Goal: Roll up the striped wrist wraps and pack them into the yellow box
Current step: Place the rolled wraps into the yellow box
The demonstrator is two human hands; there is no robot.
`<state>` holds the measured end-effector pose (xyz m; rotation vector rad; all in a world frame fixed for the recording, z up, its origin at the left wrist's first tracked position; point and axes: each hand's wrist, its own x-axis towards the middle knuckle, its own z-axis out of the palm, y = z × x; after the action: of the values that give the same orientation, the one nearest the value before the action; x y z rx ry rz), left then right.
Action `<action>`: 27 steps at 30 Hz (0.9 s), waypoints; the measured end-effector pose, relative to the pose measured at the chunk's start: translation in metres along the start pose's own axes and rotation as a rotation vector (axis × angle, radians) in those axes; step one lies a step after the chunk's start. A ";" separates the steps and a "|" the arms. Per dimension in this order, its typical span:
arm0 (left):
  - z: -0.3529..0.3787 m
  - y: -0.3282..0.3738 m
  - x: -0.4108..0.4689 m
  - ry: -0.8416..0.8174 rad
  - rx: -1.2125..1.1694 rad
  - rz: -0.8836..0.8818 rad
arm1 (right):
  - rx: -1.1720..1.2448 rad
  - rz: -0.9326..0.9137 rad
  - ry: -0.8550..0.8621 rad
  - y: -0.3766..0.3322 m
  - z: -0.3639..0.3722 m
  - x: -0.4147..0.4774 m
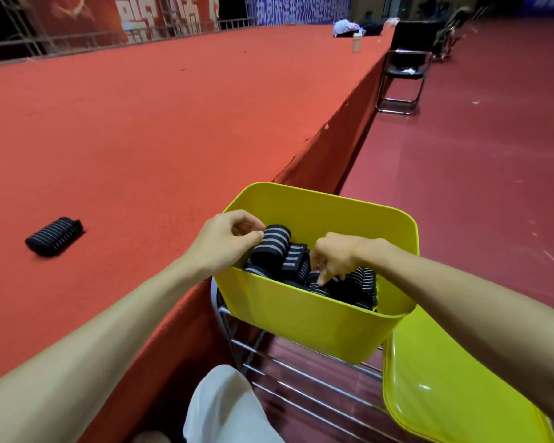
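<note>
A rolled striped wrist wrap [271, 247] sits at the left inside edge of the yellow box [301, 314], pinched by the left hand [227, 241]. The right hand [336, 255] dips curled fingers onto the packed rolls [362, 284]; I cannot tell whether it grips one. Another roll [54, 237] lies on the red platform [141, 123].

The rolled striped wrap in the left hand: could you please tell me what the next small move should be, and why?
Probably lower the rolled black white-striped wrist wrap into the yellow plastic box and let go. The left hand pinches it just above the box's left side, over rolls already packed, while the right hand reaches down among them, seemingly keeping room.
</note>
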<state>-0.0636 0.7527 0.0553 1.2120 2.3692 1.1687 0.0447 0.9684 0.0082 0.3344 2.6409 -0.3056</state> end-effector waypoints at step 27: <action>-0.205 -0.277 -0.047 0.670 -0.104 -0.555 | 0.752 -0.515 0.416 -0.318 -0.081 0.198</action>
<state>-0.3004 0.5107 -0.0228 0.0699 2.7584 1.6165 -0.2501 0.7257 0.0367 -0.0842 2.8693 -1.5560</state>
